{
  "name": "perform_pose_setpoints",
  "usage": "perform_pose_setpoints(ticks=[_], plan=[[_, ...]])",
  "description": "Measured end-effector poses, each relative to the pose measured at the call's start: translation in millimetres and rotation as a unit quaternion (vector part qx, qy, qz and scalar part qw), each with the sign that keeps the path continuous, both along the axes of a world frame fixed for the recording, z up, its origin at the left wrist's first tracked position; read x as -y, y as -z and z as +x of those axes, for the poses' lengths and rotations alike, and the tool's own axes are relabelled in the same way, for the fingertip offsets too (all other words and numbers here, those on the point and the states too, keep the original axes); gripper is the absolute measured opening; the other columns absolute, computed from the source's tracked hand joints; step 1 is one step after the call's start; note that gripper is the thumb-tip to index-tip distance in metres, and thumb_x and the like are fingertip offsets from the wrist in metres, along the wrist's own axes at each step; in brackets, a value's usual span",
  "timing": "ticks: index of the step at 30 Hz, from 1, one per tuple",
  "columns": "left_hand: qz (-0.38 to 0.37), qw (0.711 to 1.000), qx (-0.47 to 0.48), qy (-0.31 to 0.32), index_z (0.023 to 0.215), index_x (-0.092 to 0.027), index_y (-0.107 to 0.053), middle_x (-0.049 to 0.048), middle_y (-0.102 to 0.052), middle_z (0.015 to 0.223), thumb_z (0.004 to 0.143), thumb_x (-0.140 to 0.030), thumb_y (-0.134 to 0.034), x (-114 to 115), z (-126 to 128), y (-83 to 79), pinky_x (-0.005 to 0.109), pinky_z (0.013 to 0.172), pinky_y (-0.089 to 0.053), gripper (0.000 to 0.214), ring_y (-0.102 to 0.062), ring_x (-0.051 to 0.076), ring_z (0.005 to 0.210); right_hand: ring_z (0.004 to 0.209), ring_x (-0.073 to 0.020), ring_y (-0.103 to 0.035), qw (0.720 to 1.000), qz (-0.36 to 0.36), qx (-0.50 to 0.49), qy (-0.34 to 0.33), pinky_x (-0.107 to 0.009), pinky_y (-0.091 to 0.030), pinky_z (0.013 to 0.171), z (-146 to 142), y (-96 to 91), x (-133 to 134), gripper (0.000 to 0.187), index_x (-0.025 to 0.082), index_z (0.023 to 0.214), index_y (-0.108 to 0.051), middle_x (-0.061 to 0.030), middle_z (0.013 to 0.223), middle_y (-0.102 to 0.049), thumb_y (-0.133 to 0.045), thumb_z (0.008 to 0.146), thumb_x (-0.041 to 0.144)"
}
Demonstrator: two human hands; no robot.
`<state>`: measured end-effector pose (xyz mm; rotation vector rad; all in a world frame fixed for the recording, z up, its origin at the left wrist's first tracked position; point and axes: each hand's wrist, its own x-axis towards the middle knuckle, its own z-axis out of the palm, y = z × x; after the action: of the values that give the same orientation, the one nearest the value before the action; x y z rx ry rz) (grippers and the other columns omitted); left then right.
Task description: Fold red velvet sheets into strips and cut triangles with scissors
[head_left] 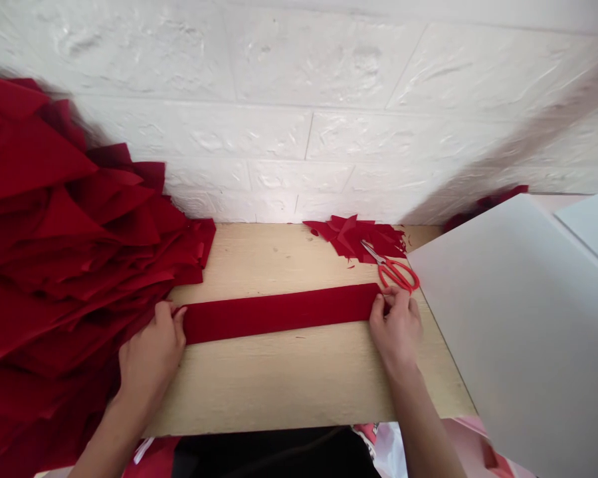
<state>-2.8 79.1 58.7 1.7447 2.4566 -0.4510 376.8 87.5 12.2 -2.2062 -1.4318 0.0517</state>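
Red strip [279,315] lies flat across the desk [289,398], right between the two hands. The left hand [152,352] grips one end, with its fingers [177,313] curled over the edge. The right hand [396,328] pinches the other end. Just past the right hand are red-handled scissors [393,273], with their blades [371,251] resting on a small pile of cut red bits [353,238]. Beside the left hand is a big heap of pointy red pieces [54,219], and it spills past the desk edge. A white board [523,318] is to the right of the right hand, and a white brick-look wall [299,153] is behind the desk.
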Motion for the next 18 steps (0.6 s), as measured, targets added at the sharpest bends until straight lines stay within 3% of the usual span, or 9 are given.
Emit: perform_pose_setpoints(ticks=[6, 11, 14, 18], plan=[[0.005, 1.000, -0.007, -0.003, 0.117, -0.014, -0.056, 0.0143, -0.073, 0.081, 0.105, -0.041, -0.018, -0.3, 2.9, -1.0, 0.032, 0.056, -0.037, 0.048, -0.071, 0.031, 0.070, 0.083, -0.0266, -0.061, 0.998, -0.050, 0.023, 0.017, -0.037, -0.043, 0.072, 3.2, 2.8, -7.1, 0.015, 0.021, 0.098, -0.050, -0.0125, 0.093, -0.067, -0.042, 0.088, 0.028], [0.004, 1.000, 0.002, -0.013, 0.115, -0.014, -0.057, 0.0132, -0.072, 0.082, 0.106, -0.039, -0.023, -2.8, 5.5, -1.1, 0.032, 0.057, -0.038, 0.044, -0.069, 0.029, 0.070, 0.082, -0.0267, -0.062, 0.997, -0.060, 0.040, -0.012, -0.039, -0.045, 0.075, 3.2, 1.7, -7.6, 0.013, 0.020, 0.096, -0.050, -0.0136, 0.095, -0.066, -0.040, 0.088, 0.025], [0.036, 0.999, 0.024, -0.010, 0.114, -0.013, -0.058, 0.0151, -0.071, 0.093, 0.106, -0.038, -0.025, -1.7, 4.6, 3.8, 0.032, 0.059, -0.040, 0.042, -0.069, 0.029, 0.087, 0.089, -0.0279, -0.062, 0.998, -0.041, 0.051, -0.015, -0.040, -0.046, 0.080, 1.2, 1.6, -6.7, 0.014, 0.020, 0.098, -0.051, -0.0137, 0.096, -0.065, -0.040, 0.090, 0.025], [0.143, 0.988, 0.063, -0.004, 0.119, -0.013, -0.057, 0.0157, -0.065, 0.114, 0.106, -0.037, -0.031, 3.2, 0.6, 15.4, 0.032, 0.068, -0.045, 0.038, -0.061, 0.029, 0.110, 0.099, -0.0294, -0.058, 0.995, -0.038, 0.088, -0.024, -0.042, -0.046, 0.087, 0.0, 2.6, -6.5, 0.018, 0.018, 0.098, -0.055, -0.0157, 0.101, -0.064, -0.040, 0.091, 0.023]])
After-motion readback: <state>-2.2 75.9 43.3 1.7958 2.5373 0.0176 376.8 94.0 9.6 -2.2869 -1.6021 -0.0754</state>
